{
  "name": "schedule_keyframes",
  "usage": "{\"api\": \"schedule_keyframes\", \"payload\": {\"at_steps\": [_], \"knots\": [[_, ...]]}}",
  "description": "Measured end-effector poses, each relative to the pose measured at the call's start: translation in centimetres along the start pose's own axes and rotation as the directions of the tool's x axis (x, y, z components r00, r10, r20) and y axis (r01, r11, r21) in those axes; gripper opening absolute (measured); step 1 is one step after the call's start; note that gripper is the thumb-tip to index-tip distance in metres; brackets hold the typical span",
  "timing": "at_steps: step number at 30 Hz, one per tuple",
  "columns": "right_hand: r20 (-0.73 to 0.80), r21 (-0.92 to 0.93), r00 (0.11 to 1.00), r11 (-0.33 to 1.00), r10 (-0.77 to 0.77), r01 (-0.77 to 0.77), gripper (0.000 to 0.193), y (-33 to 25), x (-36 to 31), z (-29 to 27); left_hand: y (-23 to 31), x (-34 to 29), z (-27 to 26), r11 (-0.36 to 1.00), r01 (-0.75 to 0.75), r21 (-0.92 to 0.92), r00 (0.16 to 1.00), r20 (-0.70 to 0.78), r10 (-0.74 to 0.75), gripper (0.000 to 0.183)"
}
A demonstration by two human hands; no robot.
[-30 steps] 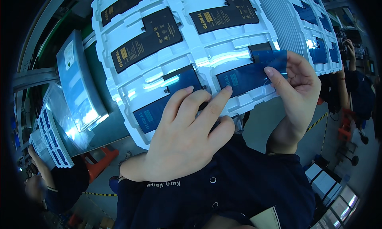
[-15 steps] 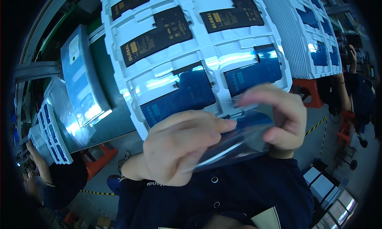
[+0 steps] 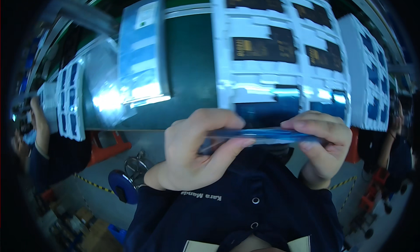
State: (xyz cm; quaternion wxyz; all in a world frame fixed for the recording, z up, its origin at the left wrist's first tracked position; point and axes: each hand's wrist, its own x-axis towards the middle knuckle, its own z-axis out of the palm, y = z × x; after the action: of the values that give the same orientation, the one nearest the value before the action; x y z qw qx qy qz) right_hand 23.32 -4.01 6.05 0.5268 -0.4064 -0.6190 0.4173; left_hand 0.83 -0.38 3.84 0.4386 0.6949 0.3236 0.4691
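Both my hands hold a thin, glossy, blue-tinted plastic film (image 3: 273, 133) level in front of my chest, seen almost edge-on. My left hand (image 3: 197, 149) pinches its left end between thumb and index finger. At the other end, my right hand (image 3: 326, 140) grips it between thumb and fingers. Just beyond my hands lies a white moulded tray (image 3: 223, 83) of flat L-shaped battery packs. Its farther rows hold black packs, such as one black battery pack (image 3: 264, 49). The nearest row has a shiny blue-covered battery pack (image 3: 267, 112), partly hidden by my fingers.
Left of the tray, a blue-white flat package (image 3: 142, 55) rests on the green bench (image 3: 190, 68) beside clear plastic wrapping (image 3: 103, 85). Another filled tray (image 3: 70, 101) stands farther left, near a person's arm (image 3: 40, 123). Stacked white trays (image 3: 355, 77) stand at right. An orange stool (image 3: 109, 147) is below.
The view has swung left, so the tray appears farther right. The film, earlier bent and facing up, is now stretched level between my hands. My right fingers have closed on its end.
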Motion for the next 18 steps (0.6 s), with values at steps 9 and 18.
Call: {"api": "schedule_keyframes", "payload": {"at_steps": [9, 18], "knots": [[-0.008, -0.108, 1.000, 0.994, 0.022, -0.022, 0.023, -0.6, 3.1, 0.6, -4.3, 0.6, -10.9, 0.871, 0.387, 0.302, 0.911, -0.272, -0.310, 0.024], [0.074, -0.499, 0.997, 0.866, 0.003, 0.035, 0.037, -0.1, 8.0, -1.4, -17.0, 2.2, -31.6, 0.534, 0.597, 0.598, 0.753, -0.648, -0.117, 0.026]]}}
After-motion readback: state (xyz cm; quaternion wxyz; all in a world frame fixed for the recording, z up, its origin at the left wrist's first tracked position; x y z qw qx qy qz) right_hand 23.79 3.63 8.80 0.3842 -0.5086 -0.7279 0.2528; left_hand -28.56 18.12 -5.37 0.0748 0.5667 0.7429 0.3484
